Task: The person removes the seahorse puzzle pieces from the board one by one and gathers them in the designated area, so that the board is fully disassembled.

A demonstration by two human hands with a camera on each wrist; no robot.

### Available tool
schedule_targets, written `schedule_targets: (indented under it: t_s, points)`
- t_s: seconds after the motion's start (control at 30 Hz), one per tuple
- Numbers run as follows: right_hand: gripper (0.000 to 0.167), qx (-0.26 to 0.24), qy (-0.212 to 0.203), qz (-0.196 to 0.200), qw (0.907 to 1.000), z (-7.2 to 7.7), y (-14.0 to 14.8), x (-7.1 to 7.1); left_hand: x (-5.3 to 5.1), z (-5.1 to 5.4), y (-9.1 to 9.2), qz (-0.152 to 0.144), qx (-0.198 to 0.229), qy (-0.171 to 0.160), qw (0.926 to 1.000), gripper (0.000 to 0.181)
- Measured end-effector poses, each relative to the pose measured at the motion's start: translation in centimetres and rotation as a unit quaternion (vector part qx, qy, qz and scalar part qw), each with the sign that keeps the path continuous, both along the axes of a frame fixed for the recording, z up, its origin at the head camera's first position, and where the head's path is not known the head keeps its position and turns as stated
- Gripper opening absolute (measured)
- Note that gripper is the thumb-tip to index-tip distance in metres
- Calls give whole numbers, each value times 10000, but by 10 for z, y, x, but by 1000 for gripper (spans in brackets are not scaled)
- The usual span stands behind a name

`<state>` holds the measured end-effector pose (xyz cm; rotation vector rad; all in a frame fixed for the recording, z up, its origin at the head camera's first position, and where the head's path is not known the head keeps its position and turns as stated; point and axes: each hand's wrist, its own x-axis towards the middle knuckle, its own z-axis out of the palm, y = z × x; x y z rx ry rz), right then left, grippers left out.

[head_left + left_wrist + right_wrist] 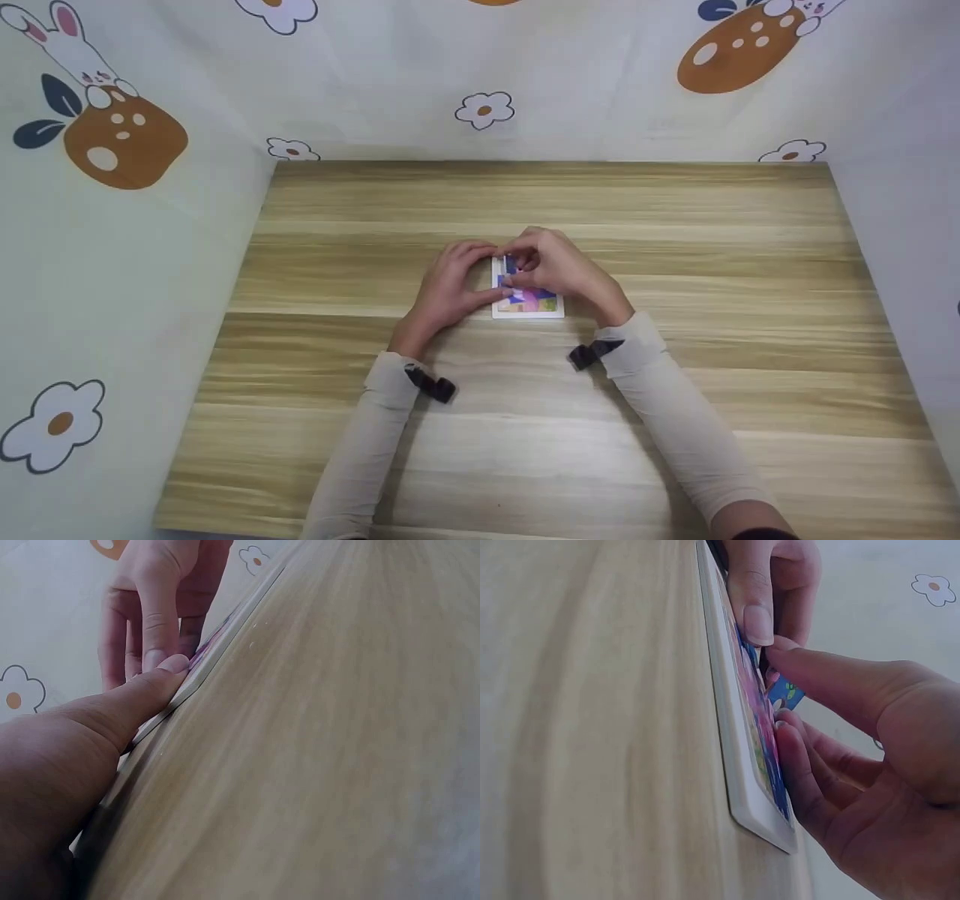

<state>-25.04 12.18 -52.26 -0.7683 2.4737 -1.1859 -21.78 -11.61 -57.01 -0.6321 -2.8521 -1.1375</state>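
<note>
A small white-framed picture puzzle (526, 315) lies flat on the wooden table, its colourful picture partly covered by both hands. My left hand (452, 283) holds the frame's left side, thumb over the near part and fingers curved toward the far left corner. Above the far part of the picture, my right hand (559, 264) pinches a small blue puzzle piece (787, 694) with a green mark. In the right wrist view this piece stands tilted up from the board. The left thumb (154, 690) rests on the board's edge, close to the right fingertips. Fingers hide much of the picture.
The wood-grained table (315, 420) spreads around the puzzle on every side. Pale fabric walls (390, 82) printed with flowers and rabbits stand at its back and sides. Black wrist cameras (439, 388) are strapped over the light sleeves (679, 412).
</note>
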Motion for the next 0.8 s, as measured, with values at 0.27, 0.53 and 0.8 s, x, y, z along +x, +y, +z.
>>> schedule_targets:
  t_s: [0.27,0.53,0.8]
  points:
    - [44,20,-171,70,9998,2,4,0,0,1,0,-20,34,-28,10000,70]
    - [38,-65,54,149,9999,0,3,-1,0,1,0,43,-59,-68,10000,73]
    - [34,77,424,228,9988,1,0,0,-1,1,0,13,-54,-31,10000,73]
